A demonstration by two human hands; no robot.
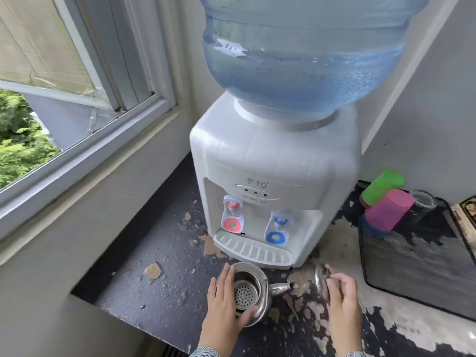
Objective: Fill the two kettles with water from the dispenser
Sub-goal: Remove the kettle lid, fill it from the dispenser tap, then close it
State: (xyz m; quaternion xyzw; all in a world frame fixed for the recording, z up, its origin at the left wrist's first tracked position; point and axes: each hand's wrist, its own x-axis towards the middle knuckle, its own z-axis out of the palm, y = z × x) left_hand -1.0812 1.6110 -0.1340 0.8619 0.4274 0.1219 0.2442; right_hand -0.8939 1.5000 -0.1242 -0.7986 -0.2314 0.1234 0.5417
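Left hand (223,300) grips open steel kettle (244,295), strainer inside. Right hand (341,292) pinches its lid (320,279). Dispenser (273,181) just beyond both hands; cups (386,202) and mesh tray (412,266) beyond-right.

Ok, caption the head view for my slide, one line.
Left hand grips an open steel kettle before the water dispenser while the right hand holds its lid.
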